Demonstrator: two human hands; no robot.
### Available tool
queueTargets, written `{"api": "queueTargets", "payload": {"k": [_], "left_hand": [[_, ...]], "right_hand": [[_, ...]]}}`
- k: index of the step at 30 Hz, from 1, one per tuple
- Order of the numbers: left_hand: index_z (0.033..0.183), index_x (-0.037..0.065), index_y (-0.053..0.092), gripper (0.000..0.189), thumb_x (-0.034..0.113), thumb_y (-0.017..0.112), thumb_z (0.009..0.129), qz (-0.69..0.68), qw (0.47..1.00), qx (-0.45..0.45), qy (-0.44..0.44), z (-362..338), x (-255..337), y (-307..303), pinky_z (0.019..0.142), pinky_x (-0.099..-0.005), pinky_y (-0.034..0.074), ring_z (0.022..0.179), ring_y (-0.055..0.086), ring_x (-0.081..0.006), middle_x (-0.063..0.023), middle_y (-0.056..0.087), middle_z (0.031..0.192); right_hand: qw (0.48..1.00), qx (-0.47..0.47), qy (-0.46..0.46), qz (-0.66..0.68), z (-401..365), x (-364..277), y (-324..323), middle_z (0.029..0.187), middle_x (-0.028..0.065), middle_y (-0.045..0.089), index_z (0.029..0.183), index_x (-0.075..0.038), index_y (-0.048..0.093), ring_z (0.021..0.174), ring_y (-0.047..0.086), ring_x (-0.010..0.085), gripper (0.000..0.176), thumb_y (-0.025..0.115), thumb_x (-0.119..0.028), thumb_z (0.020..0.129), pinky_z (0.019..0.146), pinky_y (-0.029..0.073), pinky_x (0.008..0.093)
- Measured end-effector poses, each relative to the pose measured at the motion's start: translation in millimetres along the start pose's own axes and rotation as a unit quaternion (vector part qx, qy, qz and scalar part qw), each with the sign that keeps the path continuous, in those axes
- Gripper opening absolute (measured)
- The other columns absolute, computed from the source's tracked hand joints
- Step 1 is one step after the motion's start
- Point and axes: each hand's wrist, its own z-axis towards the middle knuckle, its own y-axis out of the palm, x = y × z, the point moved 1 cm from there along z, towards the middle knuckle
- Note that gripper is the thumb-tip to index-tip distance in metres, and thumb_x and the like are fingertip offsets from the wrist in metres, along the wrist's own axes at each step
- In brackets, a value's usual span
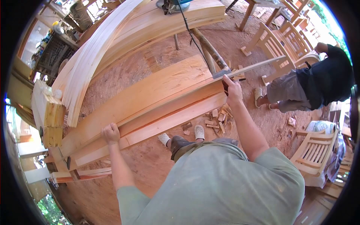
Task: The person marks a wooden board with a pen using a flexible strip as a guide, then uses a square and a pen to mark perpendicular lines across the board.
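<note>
A long, thin wooden strip (pixel 258 67) lies slanting along a wide wooden board (pixel 150 87), its far end sticking out past the board. My left hand (pixel 111 134) is closed at the strip's near-left part, knuckles up, fingertips hidden. On the right, my right hand (pixel 233 90) grips the strip, thumb on top and fingers curled beneath. Beside that thumb sit a grey block-like piece (pixel 222 73) and a dark handle (pixel 242 79), perhaps of a clamp. A second thick plank (pixel 165 123) runs parallel, nearer my body, with a gap between.
Curved stacked planks (pixel 97 48) fill the back left, with a blue power tool (pixel 180 4) on top. Offcuts (pixel 217 120) litter the dirt floor. Another person (pixel 318 80) stands at right near a slatted wooden chair (pixel 296 41). A slatted piece (pixel 315 152) lies at lower right.
</note>
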Motion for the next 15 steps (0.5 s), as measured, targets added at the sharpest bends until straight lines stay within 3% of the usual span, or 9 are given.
{"api": "queueTargets", "payload": {"k": [6, 7, 10, 11, 14, 15], "left_hand": [[0.061, 0.002, 0.064, 0.043, 0.027, 0.048, 0.093, 0.004, 1.0, 0.008, -0.006, 2, 5, 0, 0.071, -0.0537, 0.048, 0.066, 0.062, -0.0431, -0.0232, 0.066, 0.071], [0.061, 0.002, 0.064, 0.044, 0.027, 0.048, 0.093, -0.009, 1.0, 0.012, -0.018, 0, 7, -3, 0.071, -0.0537, 0.048, 0.066, 0.062, -0.0429, -0.023, 0.066, 0.07], [0.058, 0.004, 0.064, 0.041, 0.028, 0.055, 0.089, 0.015, 1.0, 0.013, -0.014, -4, -2, 10, 0.061, -0.0522, 0.049, 0.06, 0.063, -0.04, -0.0216, 0.064, 0.064], [0.059, 0.007, 0.067, 0.037, 0.03, 0.059, 0.087, -0.011, 1.0, 0.019, 0.0, -5, -7, 18, 0.057, -0.0523, 0.048, 0.057, 0.063, -0.0381, -0.0201, 0.064, 0.063], [0.057, 0.013, 0.068, 0.032, 0.032, 0.064, 0.082, 0.012, 0.999, 0.052, -0.013, -3, 7, 14, 0.056, -0.0487, 0.05, 0.053, 0.063, -0.0347, -0.0137, 0.065, 0.06], [0.055, 0.012, 0.067, 0.035, 0.031, 0.065, 0.085, -0.04, 0.995, 0.087, 0.005, -1, 12, 8, 0.054, -0.0488, 0.049, 0.054, 0.063, -0.0364, -0.0151, 0.066, 0.062]], "right_hand": [[1.0, -0.02, 0.009, 0.013, 7, 5, -4, 0.106, 0.0066, 0.07, 0.115, 0.0, 0.064, 0.092, 0.066, 0.0163, 0.031, 0.075, -0.018, 0.092, 0.084, 0.051, 0.0318], [1.0, 0.015, -0.003, -0.025, 0, -1, -1, 0.104, 0.008, 0.07, 0.113, 0.0, 0.065, 0.09, 0.066, 0.0182, 0.034, 0.077, -0.022, 0.09, 0.082, 0.053, 0.0342], [0.998, 0.022, -0.014, -0.064, 10, 1, -8, 0.1, 0.0081, 0.07, 0.108, 0.003, 0.069, 0.088, 0.066, 0.0203, 0.038, 0.079, -0.027, 0.087, 0.082, 0.053, 0.0361], [0.994, 0.035, -0.007, -0.103, 23, 7, -17, 0.103, 0.0091, 0.069, 0.112, 0.004, 0.065, 0.091, 0.065, 0.0203, 0.04, 0.079, -0.025, 0.088, 0.084, 0.053, 0.0372], [0.994, -0.095, 0.054, 0.01, 29, 9, -14, 0.108, 0.0058, 0.073, 0.114, 0.001, 0.071, 0.099, 0.068, 0.0204, 0.031, 0.069, -0.025, 0.097, 0.092, 0.053, 0.0352], [0.989, -0.127, 0.071, 0.02, 41, 11, -20, 0.11, 0.0065, 0.073, 0.116, -0.001, 0.071, 0.102, 0.068, 0.0217, 0.03, 0.064, -0.026, 0.099, 0.096, 0.053, 0.0359]]}}
